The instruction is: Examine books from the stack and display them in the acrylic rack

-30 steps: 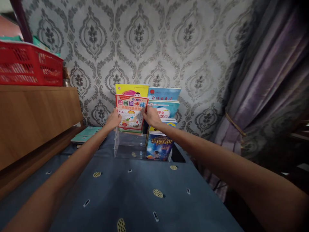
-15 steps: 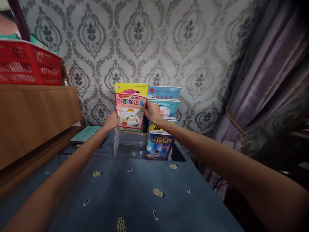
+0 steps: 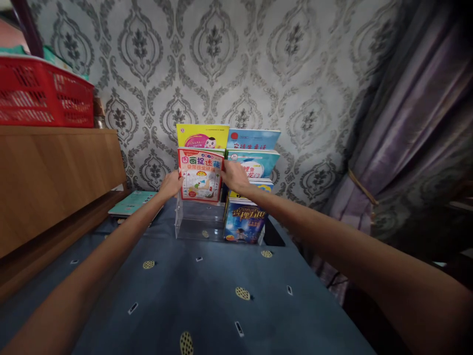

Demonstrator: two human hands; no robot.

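1. right now, the left hand (image 3: pixel 172 184) is closed on the left edge of a red-bordered picture book (image 3: pixel 201 183), its fingers bent around the side.
2. the right hand (image 3: pixel 235 176) grips the same book by its right edge, so the cover faces forward between the two hands.
3. that book stands nearly upright in the left column of a clear tiered stand (image 3: pixel 199 228), above the see-through lower tiers, in front of a taller yellow book (image 3: pixel 195 135).
4. in the right column, a blue book (image 3: pixel 256 135) stands at the back, with a light-blue book (image 3: pixel 260 160) before it; the right hand and wrist cover part of the latter.
5. lowest in that column, a dark-blue book (image 3: pixel 245 223) leans back at the front, just below the right forearm.
6. to the left, beyond the left forearm, a teal book (image 3: pixel 130 203) lies flat on the patterned blue cloth (image 3: pixel 166 301).
7. farther left, a red basket (image 3: pixel 44 93) sits on a wooden cabinet (image 3: pixel 55 177).
8. behind everything rises grey patterned wallpaper (image 3: pixel 155 49), with a tied purple-grey curtain (image 3: pixel 402 123) on the right.
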